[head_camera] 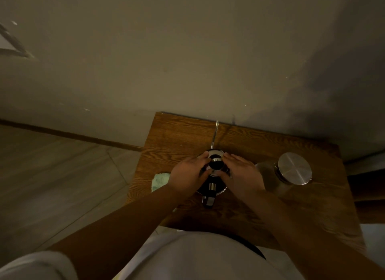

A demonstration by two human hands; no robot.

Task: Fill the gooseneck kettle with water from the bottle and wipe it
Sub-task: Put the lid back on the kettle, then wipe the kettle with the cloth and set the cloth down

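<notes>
- Here, the left hand (188,172) and right hand (242,175) clasp the gooseneck kettle (214,173) mid-worktop (177,133), fingers closed around its lid.
- Bottle (287,173) near the right edge.
- Cloth (159,180) at the left edge.

kettle (214,175) mid table (177,133), bottle (287,173) R, cloth (159,180) L

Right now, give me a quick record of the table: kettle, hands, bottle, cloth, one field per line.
kettle: gooseneck kettle upright on the wooden table, spout pointing toward the wall
lid: dark round knob between the fingertips of both hands
left hand: left hand on the kettle's left side
right hand: right hand on its right side
bottle: glass bottle to the right, metal cap on, untouched
cloth: pale green cloth partly hidden behind the left hand
</notes>
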